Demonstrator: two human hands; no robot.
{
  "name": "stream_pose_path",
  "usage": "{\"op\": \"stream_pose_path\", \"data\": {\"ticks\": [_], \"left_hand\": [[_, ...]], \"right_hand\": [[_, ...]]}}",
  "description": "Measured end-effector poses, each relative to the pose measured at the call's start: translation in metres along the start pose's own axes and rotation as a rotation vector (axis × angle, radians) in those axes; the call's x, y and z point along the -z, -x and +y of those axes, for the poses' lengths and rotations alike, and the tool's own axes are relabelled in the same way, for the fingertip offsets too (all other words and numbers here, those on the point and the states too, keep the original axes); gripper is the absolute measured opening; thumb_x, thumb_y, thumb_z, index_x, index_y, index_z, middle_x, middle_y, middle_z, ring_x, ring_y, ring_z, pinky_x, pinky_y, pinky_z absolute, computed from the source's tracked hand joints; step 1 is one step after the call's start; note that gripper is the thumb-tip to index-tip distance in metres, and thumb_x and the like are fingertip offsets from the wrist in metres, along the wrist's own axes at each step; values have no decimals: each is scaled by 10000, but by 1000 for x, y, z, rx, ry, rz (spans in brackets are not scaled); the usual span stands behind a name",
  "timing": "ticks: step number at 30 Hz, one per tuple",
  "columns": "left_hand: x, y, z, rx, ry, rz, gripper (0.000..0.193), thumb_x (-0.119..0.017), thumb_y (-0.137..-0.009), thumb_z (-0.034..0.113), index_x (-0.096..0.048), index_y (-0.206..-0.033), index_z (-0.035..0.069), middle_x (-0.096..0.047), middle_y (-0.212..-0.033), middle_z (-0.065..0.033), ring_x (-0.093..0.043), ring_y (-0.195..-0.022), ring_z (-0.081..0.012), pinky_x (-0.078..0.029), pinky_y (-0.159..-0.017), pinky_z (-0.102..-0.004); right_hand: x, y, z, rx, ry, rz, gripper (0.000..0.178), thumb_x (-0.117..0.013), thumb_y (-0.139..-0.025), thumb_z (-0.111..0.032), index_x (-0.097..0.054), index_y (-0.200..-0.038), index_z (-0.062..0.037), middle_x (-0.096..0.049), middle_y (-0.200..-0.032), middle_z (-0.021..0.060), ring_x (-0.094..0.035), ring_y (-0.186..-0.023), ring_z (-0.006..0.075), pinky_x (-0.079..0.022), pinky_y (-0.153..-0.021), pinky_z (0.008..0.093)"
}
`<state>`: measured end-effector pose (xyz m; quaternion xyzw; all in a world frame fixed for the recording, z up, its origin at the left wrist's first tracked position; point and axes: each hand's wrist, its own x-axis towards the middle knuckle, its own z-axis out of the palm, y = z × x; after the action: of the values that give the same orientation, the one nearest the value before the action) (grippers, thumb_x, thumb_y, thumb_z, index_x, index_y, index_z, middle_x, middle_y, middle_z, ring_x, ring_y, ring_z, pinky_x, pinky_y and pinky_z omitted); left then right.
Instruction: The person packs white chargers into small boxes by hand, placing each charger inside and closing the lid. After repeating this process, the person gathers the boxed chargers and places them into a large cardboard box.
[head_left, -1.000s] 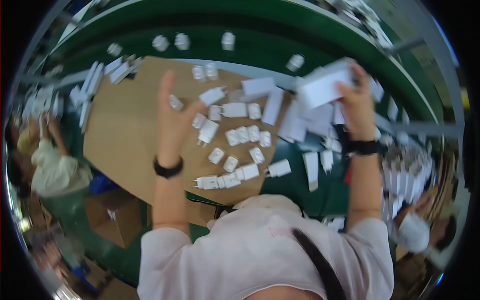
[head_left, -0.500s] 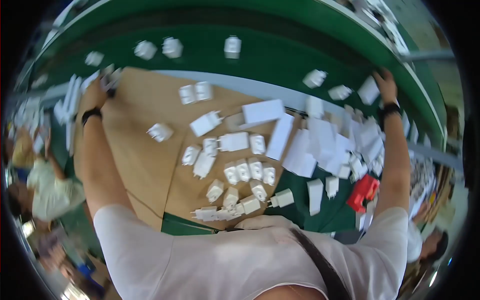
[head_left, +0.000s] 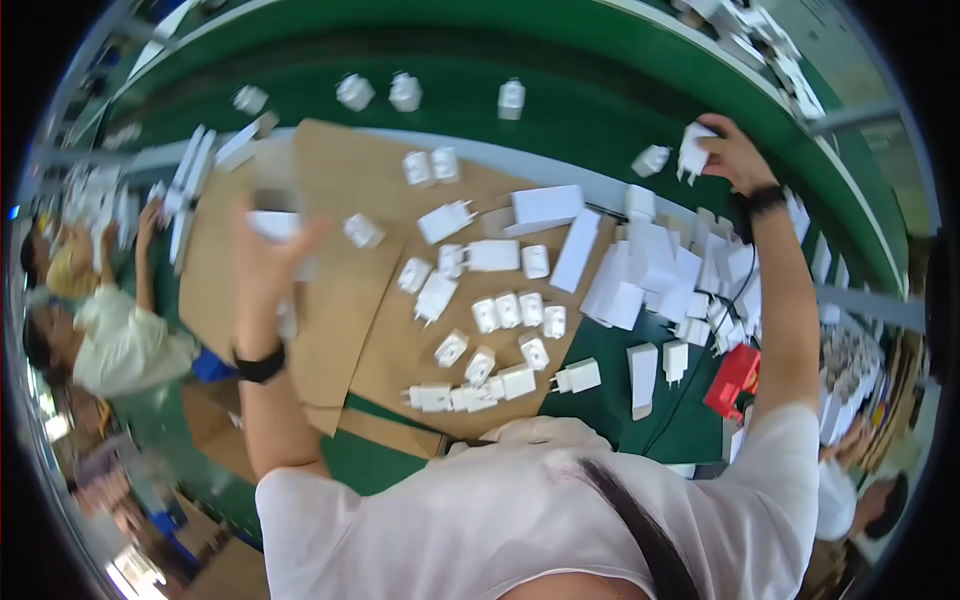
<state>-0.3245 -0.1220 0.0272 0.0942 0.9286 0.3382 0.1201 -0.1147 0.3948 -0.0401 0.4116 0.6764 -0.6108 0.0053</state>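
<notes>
My right hand (head_left: pixel 738 160) grips a white plug charger (head_left: pixel 693 150), prongs pointing down, over the far green belt. My left hand (head_left: pixel 265 255), smeared by motion, is above the brown cardboard at left. Between its thumb and fingers is what looks like a small white box (head_left: pixel 273 226), with a dark patch beside it. A loose charger (head_left: pixel 363 231) lies right of that hand. Further chargers, one of them this plug (head_left: pixel 492 256), are scattered over the cardboard sheet (head_left: pixel 345 190). Left of my right hand another charger (head_left: pixel 652 160) rests on the belt.
Several chargers stand along the green belt (head_left: pixel 450 95). A pile of white boxes (head_left: pixel 650 255) lies at right, with a red tool (head_left: pixel 733 381) and a black cable near my right arm. Co-workers, one in a pale shirt (head_left: pixel 130 335), are at the far left and right.
My left hand has come nearer and rightward from the cardboard's far left edge. My right hand has moved left with the charger. The view has shifted, so the table appears turned.
</notes>
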Motion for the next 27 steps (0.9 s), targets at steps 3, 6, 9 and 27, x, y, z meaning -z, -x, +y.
{"op": "stream_pose_path", "data": {"ticks": [3, 6, 9, 27], "left_hand": [[-49, 79, 37, -301, 130, 45, 651, -801, -599, 287, -437, -1026, -44, -544, -897, -135, -546, -825, -224, -453, -699, -329], [-84, 126, 68, -389, 280, 73, 613, -791, -596, 254, -452, -1014, -39, -546, -906, -202, -556, -821, -328, -456, -711, -366], [-98, 159, 90, -462, 268, 57, 614, -784, -597, 224, -435, -1032, -33, -532, -932, -201, -538, -864, -336, -447, -732, -375], [-106, 203, 101, -760, 269, 116, 631, -773, -537, 143, -432, -1044, -13, -531, -931, -174, -485, -823, -352, -405, -710, -416]], "right_hand": [[-62, 103, -58, 296, -564, -236, 390, -523, -851, -133, -396, -1213, -62, -534, -1120, 121, -564, -1000, 250, -471, -859, 387], [-132, 185, -73, 520, -599, -298, 394, -526, -851, -128, -395, -1210, -30, -537, -1117, 119, -568, -984, 225, -462, -866, 361], [-169, 246, -67, 722, -568, -130, 374, -654, -751, -30, -463, -1072, -14, -577, -978, 90, -563, -857, 146, -450, -772, 273], [-158, 289, -20, 948, 226, -17, 256, -733, -667, -90, -622, -891, -34, -592, -1094, 138, -521, -1039, 218, -404, -870, 307]]}}
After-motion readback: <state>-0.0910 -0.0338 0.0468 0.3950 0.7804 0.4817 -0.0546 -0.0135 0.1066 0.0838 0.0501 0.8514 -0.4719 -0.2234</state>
